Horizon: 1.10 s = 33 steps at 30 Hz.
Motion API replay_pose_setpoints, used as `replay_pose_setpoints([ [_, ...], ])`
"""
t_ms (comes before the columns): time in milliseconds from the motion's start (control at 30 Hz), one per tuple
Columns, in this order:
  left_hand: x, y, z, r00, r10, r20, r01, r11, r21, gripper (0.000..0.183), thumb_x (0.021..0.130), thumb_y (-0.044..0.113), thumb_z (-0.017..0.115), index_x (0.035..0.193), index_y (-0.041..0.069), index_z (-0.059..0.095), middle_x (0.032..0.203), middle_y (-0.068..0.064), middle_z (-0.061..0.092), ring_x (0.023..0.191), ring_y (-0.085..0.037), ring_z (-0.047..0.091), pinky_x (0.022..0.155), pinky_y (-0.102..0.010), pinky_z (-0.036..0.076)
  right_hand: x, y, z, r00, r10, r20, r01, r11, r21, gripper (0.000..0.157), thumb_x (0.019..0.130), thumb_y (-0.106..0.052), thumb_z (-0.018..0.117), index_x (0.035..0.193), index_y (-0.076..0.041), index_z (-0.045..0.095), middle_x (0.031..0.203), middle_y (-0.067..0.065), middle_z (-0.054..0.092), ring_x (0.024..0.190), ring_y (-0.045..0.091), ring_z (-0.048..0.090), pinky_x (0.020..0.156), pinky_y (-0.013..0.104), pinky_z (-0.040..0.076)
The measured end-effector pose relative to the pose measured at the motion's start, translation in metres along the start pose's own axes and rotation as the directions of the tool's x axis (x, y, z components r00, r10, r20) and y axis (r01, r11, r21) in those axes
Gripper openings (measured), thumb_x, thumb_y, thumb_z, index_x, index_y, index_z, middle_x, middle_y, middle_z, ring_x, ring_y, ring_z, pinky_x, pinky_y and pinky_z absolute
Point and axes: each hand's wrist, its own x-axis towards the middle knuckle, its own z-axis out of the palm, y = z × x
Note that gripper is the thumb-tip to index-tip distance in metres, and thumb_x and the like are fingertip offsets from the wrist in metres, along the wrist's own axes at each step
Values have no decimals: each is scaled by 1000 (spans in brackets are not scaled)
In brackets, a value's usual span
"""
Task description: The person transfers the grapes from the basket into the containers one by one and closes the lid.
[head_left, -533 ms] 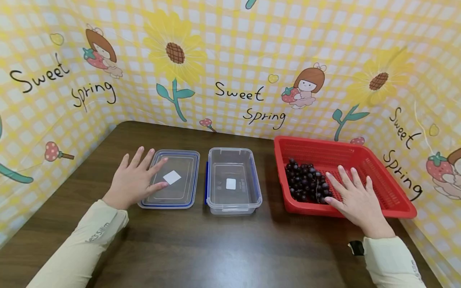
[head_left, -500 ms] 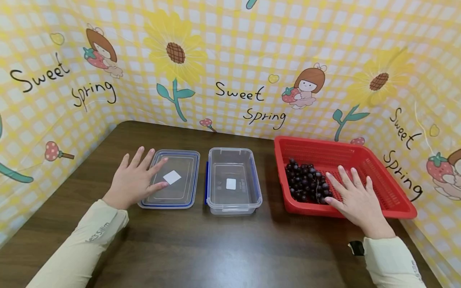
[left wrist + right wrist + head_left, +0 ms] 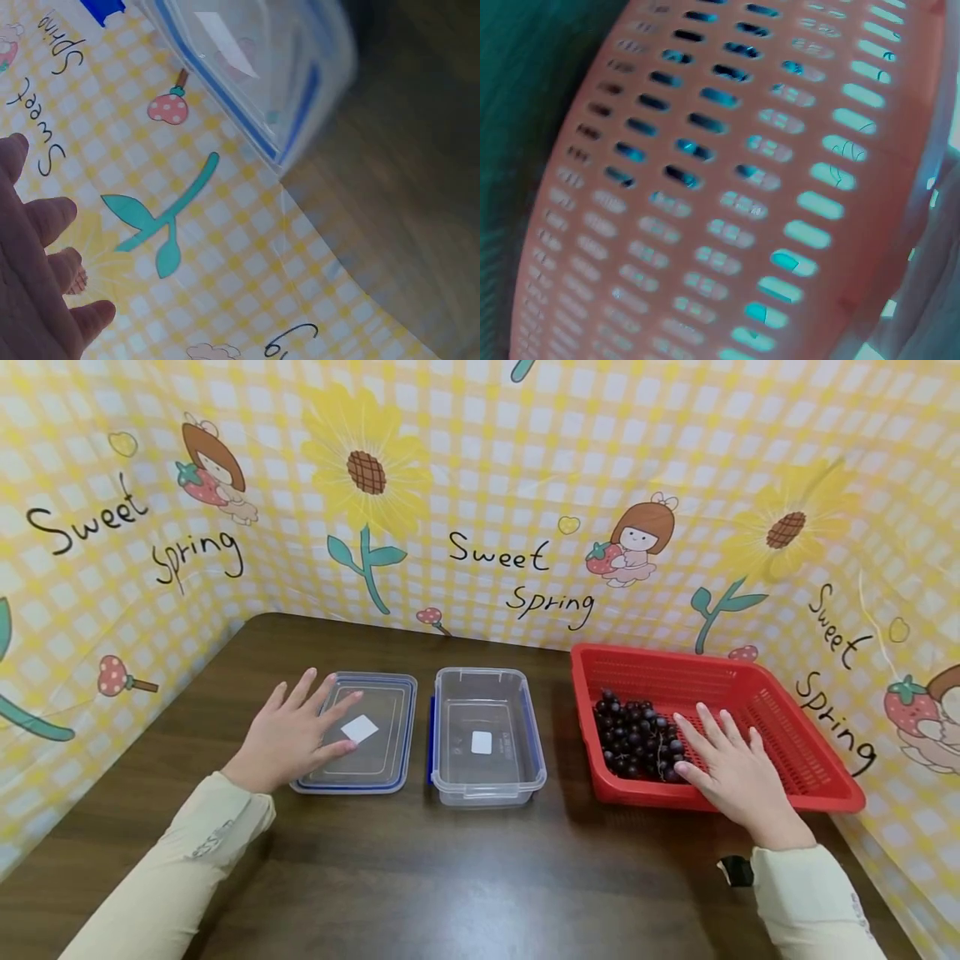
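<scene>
My left hand (image 3: pixel 288 739) has its fingers spread over the left side of a clear lid (image 3: pixel 386 760) with a blue seal and a white label. Whether it touches the lid I cannot tell. In the left wrist view, that hand (image 3: pixel 37 277) shows at the left edge and the lid (image 3: pixel 251 112) at the top. A clear food container (image 3: pixel 487 795) sits uncovered in the middle. On the right, my right hand (image 3: pixel 738 777) spreads its fingers over the front rim of a red basket (image 3: pixel 802 714). Dark grapes (image 3: pixel 633 739) lie in its left part, beside the fingertips.
Blue clip flaps (image 3: pixel 432 743) hang at the container's sides. The brown wooden table (image 3: pixel 450 877) is bordered by a yellow checked cloth (image 3: pixel 487 468). A small black piece (image 3: pixel 735 871) shows by the right cuff. The right wrist view is filled with the slotted basket wall (image 3: pixel 705 259).
My left hand has shifted slightly right over the lid, and my right hand slightly left and up. The lid, container, basket and grapes stay put.
</scene>
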Motion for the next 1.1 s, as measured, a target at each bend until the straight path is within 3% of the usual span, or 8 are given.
replay_pose_setpoints([
  [133, 8, 9, 0, 996, 79, 36, -76, 995, -67, 70, 93, 58, 46, 146, 13, 41, 148, -26, 33, 138, -48, 20, 106, -64, 22, 4, -1, -7, 1000, -24, 2, 23, 975, 220, 74, 99, -46, 42, 155, -13, 7, 155, 26, 17, 136, 52, 20, 104, 70, 14],
  [200, 14, 14, 2, 990, 127, 60, -120, 987, -110, 72, 92, 58, 49, 147, 12, 40, 149, -25, 32, 139, -47, 19, 108, -63, 20, 4, -1, -10, 1000, -27, 6, 23, 935, 355, 74, 100, -47, 37, 155, -13, 2, 154, 27, 17, 133, 54, 24, 100, 72, 20],
  [333, 25, 28, 5, 978, 193, 83, -178, 970, -163, 78, 88, 62, 51, 147, 12, 40, 150, -25, 31, 139, -47, 18, 108, -63, 20, 9, -1, -19, 993, -1, 115, -60, 849, 526, 73, 102, -45, 32, 153, -18, -13, 155, 29, 11, 134, 56, 19, 100, 75, 12],
  [500, 39, 42, 9, 971, 218, 102, -205, 971, -124, 85, 83, 70, 51, 147, 14, 40, 149, -23, 33, 140, -45, 20, 108, -63, 21, 27, -2, -26, 945, 44, 324, -213, 834, 509, 81, 101, -48, 38, 150, -22, -20, 157, 26, -2, 139, 51, 5, 103, 72, 8],
  [667, 55, 53, 15, 960, 228, 161, -205, 968, -145, 79, 88, 66, 46, 149, 17, 37, 152, -20, 30, 142, -42, 15, 110, -61, 16, 46, -2, -26, 906, 12, 423, -242, 835, 494, 82, 101, -48, 36, 149, -18, -23, 155, 29, -3, 138, 53, 9, 103, 71, 13],
  [800, 64, 60, 17, 958, 222, 182, -189, 965, -183, 73, 92, 63, 44, 149, 18, 37, 153, -18, 29, 143, -41, 12, 110, -62, 16, 58, -1, -26, 901, 8, 435, -231, 855, 464, 80, 101, -49, 34, 151, -15, -19, 153, 33, 12, 134, 52, 24, 103, 68, 22],
  [900, 69, 63, 18, 954, 225, 199, -187, 963, -191, 74, 92, 63, 44, 149, 17, 36, 153, -17, 28, 143, -41, 11, 110, -62, 15, 66, 2, -27, 912, 50, 407, -242, 866, 437, 79, 100, -54, 32, 153, -14, -10, 150, 34, 22, 132, 50, 32, 103, 67, 25],
  [1100, 77, 69, 18, 943, 212, 258, -152, 960, -234, 80, 89, 66, 46, 150, 15, 33, 155, -17, 24, 143, -41, 10, 110, -63, 13, 79, 7, -32, 914, 104, 392, -285, 851, 441, 79, 99, -58, 30, 154, -12, -3, 152, 32, 14, 126, 50, 40, 102, 69, 23],
])
